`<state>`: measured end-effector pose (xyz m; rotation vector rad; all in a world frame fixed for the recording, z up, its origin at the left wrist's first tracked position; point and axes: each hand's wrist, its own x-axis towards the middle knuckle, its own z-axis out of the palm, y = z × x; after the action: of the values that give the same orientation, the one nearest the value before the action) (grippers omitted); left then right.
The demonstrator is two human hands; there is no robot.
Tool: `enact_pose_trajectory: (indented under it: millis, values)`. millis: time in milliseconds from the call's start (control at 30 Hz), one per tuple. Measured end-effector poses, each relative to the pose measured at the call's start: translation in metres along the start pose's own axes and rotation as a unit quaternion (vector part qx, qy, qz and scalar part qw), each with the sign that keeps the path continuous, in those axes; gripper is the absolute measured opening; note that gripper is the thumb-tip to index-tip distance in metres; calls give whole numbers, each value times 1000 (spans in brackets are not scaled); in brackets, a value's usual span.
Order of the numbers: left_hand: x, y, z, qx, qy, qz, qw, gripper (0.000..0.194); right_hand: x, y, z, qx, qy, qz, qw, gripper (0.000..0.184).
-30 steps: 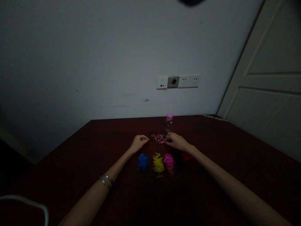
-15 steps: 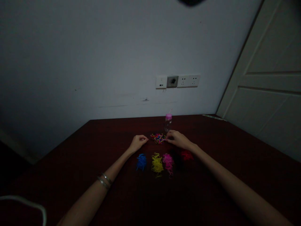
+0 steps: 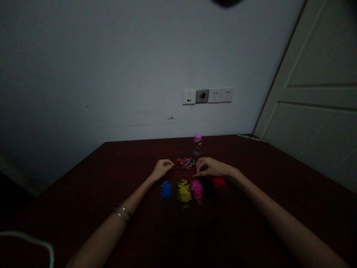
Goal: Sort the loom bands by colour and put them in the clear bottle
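While left hand shows closed pinch, contents unclear, right hand grips pink rubber band endwise, presumably for clearance.

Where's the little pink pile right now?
In the head view, the pink pile lies on the table slightly right of centre, just right of the yellow pile and on the near side of the right hand.

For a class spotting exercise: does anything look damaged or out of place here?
Yes, mildly: the wall has dark scuff marks above the table, marring the plain surface. A few yellow bands straggle at the near end of the yellow pile, making it look untidy.
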<state>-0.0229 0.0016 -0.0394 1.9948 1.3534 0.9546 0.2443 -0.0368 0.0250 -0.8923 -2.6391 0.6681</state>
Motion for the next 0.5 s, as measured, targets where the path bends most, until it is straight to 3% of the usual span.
enact_pose_trajectory:
  millis: [267, 500]
  values:
    - [2, -5, 2, -7, 1, -2, 1000, 28, 4, -6, 8, -14, -20, -11, 1000, 12]
    - [4, -6, 0, -12, 5, -13, 1000, 28, 2, 4, 4, 7, 66, 39, 997, 16]
